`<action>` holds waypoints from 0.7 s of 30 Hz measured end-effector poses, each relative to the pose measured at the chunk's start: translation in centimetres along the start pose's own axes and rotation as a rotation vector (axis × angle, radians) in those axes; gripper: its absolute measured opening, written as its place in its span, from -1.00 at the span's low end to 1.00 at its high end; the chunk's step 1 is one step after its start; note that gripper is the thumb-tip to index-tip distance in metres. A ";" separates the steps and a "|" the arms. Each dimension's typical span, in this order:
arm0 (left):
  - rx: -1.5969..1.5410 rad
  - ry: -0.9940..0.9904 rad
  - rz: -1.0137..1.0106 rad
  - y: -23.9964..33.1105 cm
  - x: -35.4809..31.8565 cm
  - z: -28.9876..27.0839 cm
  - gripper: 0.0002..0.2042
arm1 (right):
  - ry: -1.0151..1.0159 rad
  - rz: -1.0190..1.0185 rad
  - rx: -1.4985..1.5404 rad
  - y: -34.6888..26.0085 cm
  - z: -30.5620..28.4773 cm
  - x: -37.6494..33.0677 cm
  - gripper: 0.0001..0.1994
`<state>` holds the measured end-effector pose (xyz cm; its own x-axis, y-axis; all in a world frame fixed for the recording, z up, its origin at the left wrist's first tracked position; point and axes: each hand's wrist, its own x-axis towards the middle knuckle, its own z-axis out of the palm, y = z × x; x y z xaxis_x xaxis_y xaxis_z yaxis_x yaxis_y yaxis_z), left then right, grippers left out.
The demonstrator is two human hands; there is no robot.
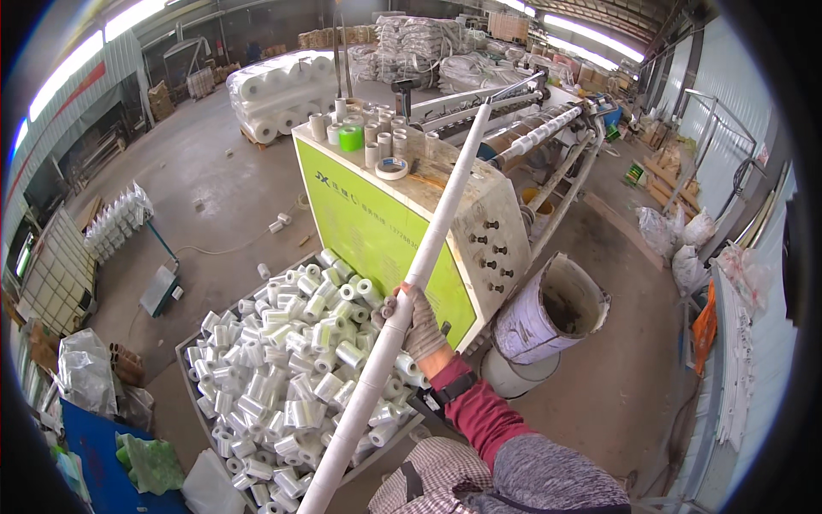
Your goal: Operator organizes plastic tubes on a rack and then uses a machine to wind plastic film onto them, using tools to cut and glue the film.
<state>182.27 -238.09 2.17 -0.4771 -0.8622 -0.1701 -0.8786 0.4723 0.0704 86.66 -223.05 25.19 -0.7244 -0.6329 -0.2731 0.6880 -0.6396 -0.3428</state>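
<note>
My right hand (pixel 419 324), in a grey-brown knitted glove, is wrapped round a long off-white pole (pixel 370 390). Faint ring lines along the pole look like short paper cores set end to end. It slants from the lower edge up past a green-fronted machine (pixel 377 201), and its far end is near the machine's rollers. Beneath it to the left lies a heap of small clear film rolls (pixel 282 368) in a wide, low container. My left hand is out of view.
Paper cores (pixel 372 154), tape rolls and a green roll (pixel 350 138) stand on the machine top. Beside its knobbed end is a large pale bin (pixel 535 321). Wrapped film rolls (pixel 282 90) are stacked behind; a small scale (pixel 160 289) sits on the floor at left.
</note>
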 end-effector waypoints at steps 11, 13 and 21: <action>-0.011 -0.016 -0.070 9.1 5.7 -8.8 -0.70 | -0.025 -0.012 0.019 0.4 1.8 1.9 -0.74; -0.006 -0.015 -0.085 11.9 6.9 -11.9 -0.70 | -0.046 -0.031 0.032 -0.1 2.1 2.5 -0.71; -0.223 0.095 -0.089 24.8 15.7 -25.7 -0.65 | -0.005 -0.611 -0.801 -4.3 4.9 6.8 -0.45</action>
<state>152.52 -244.59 26.55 -0.3880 -0.9170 -0.0928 -0.8950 0.3508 0.2756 79.02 -226.79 29.23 -0.9421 -0.2975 0.1546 -0.0336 -0.3750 -0.9264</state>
